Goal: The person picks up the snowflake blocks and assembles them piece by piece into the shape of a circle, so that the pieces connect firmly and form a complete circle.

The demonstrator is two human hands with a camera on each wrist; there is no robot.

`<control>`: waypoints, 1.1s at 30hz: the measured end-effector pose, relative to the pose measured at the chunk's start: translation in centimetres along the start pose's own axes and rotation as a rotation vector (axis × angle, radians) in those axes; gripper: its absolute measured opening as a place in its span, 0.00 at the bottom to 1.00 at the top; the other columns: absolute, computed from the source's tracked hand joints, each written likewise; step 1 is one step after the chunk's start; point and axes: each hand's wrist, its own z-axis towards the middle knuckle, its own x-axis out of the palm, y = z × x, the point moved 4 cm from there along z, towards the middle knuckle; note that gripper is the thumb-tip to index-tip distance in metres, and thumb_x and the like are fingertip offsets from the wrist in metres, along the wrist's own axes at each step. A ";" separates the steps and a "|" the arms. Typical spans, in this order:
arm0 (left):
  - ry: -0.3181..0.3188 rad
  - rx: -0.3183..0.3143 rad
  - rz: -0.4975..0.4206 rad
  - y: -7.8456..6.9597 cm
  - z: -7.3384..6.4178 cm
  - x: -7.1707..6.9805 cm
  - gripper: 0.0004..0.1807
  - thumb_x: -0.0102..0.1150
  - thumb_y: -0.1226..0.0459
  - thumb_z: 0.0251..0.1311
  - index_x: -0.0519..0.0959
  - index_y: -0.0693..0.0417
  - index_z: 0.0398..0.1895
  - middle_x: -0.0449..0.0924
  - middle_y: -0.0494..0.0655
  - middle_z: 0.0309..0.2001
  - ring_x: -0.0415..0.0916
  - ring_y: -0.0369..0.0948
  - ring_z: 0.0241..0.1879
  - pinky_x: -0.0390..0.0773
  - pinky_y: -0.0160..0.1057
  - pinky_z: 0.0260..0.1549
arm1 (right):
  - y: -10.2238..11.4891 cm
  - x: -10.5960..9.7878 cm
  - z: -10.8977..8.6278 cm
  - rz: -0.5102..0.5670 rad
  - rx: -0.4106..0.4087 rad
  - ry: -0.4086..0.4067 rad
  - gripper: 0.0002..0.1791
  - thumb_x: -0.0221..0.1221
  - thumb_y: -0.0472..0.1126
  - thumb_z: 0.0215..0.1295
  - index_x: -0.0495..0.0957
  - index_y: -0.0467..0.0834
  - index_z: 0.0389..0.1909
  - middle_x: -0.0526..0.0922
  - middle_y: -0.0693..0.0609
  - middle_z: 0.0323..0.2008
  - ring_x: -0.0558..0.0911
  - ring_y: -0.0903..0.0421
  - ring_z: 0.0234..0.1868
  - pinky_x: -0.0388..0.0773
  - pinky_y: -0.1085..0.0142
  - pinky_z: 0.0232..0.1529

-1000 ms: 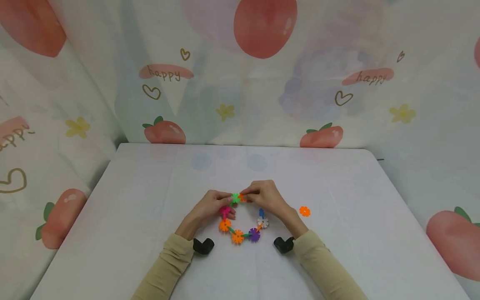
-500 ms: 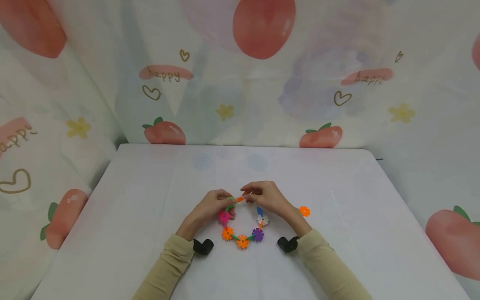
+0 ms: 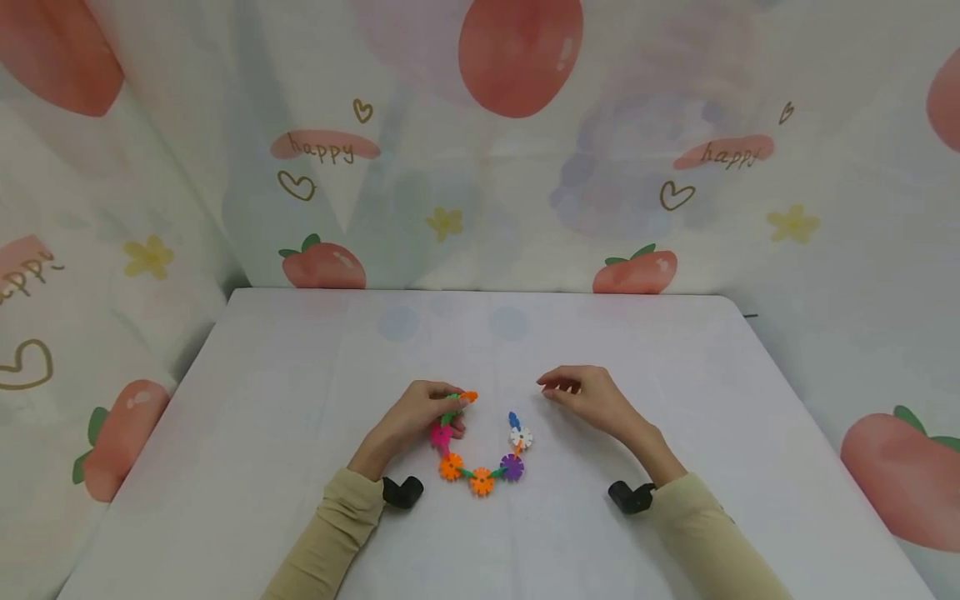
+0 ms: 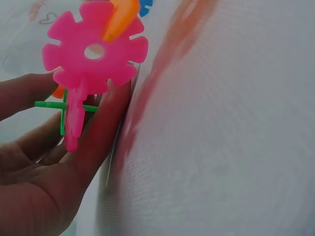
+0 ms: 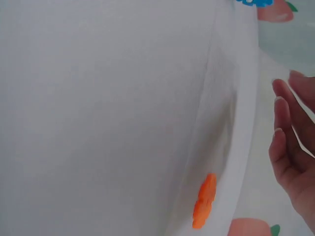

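Note:
My left hand (image 3: 420, 414) pinches one end of a curved chain of interlocking plastic snowflake discs. In the head view, the chain runs from an orange disc (image 3: 470, 397) at the fingertips, past a pink disc (image 3: 440, 437), orange discs, a purple disc (image 3: 512, 467) and a white disc (image 3: 521, 437) to a blue disc (image 3: 513, 418) at its far end. Close up in the left wrist view, a pink disc (image 4: 69, 34) faces the camera above the fingers, with green disc edges behind it. To the right of the chain my right hand (image 3: 592, 396) hovers, fingers relaxed and holding nothing.
A loose orange disc (image 5: 204, 201) lies on the white-covered table (image 3: 300, 358) below the right hand in the right wrist view; the right arm hides it in the head view. Printed cloth (image 3: 487, 183) hangs behind the table. Black wrist cameras (image 3: 403, 493) sit on both wrists.
My right hand has let go of the orange disc on the chain's end and moved right, away from it. The left hand keeps its hold; the chain's ring has opened wider.

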 end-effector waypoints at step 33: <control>-0.010 0.002 0.053 0.2 0.2 -0.3 0.22 0.60 0.64 0.70 0.77 0.69 0.62 0.86 0.57 0.36 0.86 0.43 0.28 0.88 0.40 0.41 | -4.6 -2.4 -3.2 -0.035 0.130 0.061 0.13 0.71 0.34 0.60 0.79 0.38 0.42 0.82 0.52 0.31 0.78 0.56 0.34 0.78 0.69 0.36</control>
